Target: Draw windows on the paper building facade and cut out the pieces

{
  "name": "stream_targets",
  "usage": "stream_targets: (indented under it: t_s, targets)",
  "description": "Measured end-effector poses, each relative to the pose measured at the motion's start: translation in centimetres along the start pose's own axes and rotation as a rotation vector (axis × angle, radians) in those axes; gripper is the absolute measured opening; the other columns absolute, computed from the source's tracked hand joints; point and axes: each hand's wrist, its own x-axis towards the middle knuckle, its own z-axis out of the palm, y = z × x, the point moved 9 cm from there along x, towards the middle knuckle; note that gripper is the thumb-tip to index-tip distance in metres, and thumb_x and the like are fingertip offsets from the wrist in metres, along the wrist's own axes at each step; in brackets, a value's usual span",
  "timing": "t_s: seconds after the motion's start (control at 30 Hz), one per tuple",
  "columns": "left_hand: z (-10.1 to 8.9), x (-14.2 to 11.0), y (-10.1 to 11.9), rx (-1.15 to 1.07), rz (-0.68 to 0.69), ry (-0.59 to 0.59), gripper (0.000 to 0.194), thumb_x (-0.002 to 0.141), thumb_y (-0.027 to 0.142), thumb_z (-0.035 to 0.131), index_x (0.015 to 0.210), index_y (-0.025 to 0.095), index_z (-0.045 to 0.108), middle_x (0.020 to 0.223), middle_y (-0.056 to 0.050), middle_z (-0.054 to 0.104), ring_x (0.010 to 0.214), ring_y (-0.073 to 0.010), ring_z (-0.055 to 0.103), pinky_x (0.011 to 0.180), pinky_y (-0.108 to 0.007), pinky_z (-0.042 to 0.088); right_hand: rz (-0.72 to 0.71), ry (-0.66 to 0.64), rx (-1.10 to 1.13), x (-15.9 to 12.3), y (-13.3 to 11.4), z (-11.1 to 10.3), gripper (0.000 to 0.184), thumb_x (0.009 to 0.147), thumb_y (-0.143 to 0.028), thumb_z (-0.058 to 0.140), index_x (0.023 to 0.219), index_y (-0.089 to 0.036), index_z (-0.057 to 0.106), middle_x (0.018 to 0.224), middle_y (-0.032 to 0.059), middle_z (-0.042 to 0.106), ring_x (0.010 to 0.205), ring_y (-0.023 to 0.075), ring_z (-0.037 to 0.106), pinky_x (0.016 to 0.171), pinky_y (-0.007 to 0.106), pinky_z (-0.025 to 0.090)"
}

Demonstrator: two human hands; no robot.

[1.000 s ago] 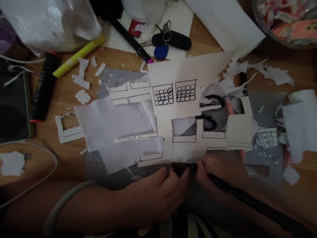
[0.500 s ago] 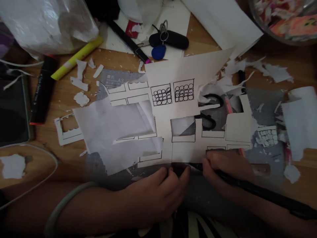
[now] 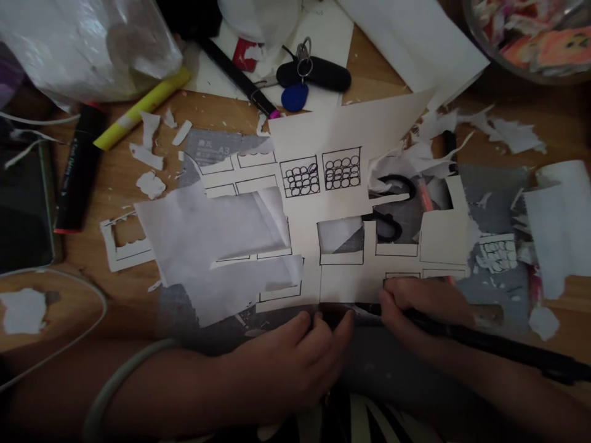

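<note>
A folded white paper cutout (image 3: 344, 283) lies in front of me, with cut openings and black outlines, some filled with small circles. Just below its lower edge is my left hand (image 3: 295, 357), its fingers curled in. Whether anything is between them is hidden. My right hand (image 3: 420, 307) is closed around a slim black pen (image 3: 503, 347) at the cutout's lower right. The pen's tip is hard to make out in the shade. Loose white paper (image 3: 207, 231) covers the left side. Black scissor handles (image 3: 392, 226) show through an opening on the right.
A grey A3 cutting mat (image 3: 494, 191) lies underneath, strewn with paper scraps. Markers, including a yellow one (image 3: 138, 111), keys with a blue tag (image 3: 294, 96) and a plastic bag (image 3: 92, 49) lie farther back. A clear bowl (image 3: 484, 46) stands back right; a dark tablet (image 3: 28, 203) is left.
The pen's back end has swung slightly away from me, and my right forearm has shifted a little. My left hand and the cutout stay nearly where they were.
</note>
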Motion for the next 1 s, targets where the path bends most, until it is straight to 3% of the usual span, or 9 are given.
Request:
stream_targets:
  t_s: [0.47, 0.6, 0.7, 0.83, 1.0]
  targets:
    - [-0.1, 0.0, -0.1, -0.015, -0.013, 0.006, 0.032, 0.086, 0.025, 0.041, 0.111, 0.012, 0.058, 0.128, -0.013, 0.051, 0.09, -0.0214, 0.053, 0.073, -0.032, 0.044, 0.004, -0.001, 0.036, 0.0, 0.1, -0.2, 0.029, 0.075, -0.01, 0.041, 0.05, -0.019, 0.03, 0.042, -0.0051, 0.035, 0.037, 0.0065, 0.034, 0.038, 0.023, 0.024]
    - [-0.1, 0.0, -0.2, -0.023, -0.015, 0.022, 0.031, 0.087, 0.021, 0.039, 0.108, 0.013, 0.059, 0.128, -0.012, 0.051, 0.089, -0.0206, 0.053, 0.073, -0.032, 0.045, 0.067, 0.008, 0.049, -0.1, 0.5, -0.3, 0.03, 0.076, -0.01, 0.043, 0.049, -0.02, 0.031, 0.041, -0.0049, 0.036, 0.036, 0.0077, 0.035, 0.037, 0.024, 0.023]
    - [-0.1, -0.1, -0.3, -0.023, -0.003, 0.016, 0.033, 0.086, 0.019, 0.037, 0.111, 0.012, 0.058, 0.128, -0.011, 0.051, 0.09, -0.0202, 0.053, 0.074, -0.031, 0.045, 0.257, 0.115, 0.217, -0.8, 2.6, -1.1, 0.033, 0.079, -0.015, 0.046, 0.05, -0.021, 0.031, 0.044, -0.0036, 0.042, 0.039, 0.0097, 0.041, 0.038, 0.024, 0.029]
    - [-0.2, -0.1, -0.7, -0.073, 0.046, 0.02, 0.033, 0.085, 0.018, 0.038, 0.109, 0.012, 0.059, 0.129, -0.012, 0.05, 0.086, -0.0181, 0.053, 0.07, -0.029, 0.045, 0.557, 0.331, 0.655, -2.2, 6.4, -1.3, 0.031, 0.084, -0.027, 0.048, 0.057, -0.023, 0.032, 0.048, -0.0037, 0.046, 0.04, 0.0119, 0.043, 0.038, 0.026, 0.034]
    - [-0.4, 0.0, -1.3, -0.151, 0.063, 0.057, 0.026, 0.084, 0.018, 0.043, 0.1, 0.013, 0.062, 0.121, -0.011, 0.056, 0.074, -0.0156, 0.05, 0.07, -0.032, 0.044, 0.55, 0.274, 0.855, -1.6, 7.1, -0.1, 0.03, 0.085, -0.032, 0.049, 0.059, -0.024, 0.036, 0.047, -0.0044, 0.044, 0.041, 0.0123, 0.041, 0.04, 0.027, 0.035]
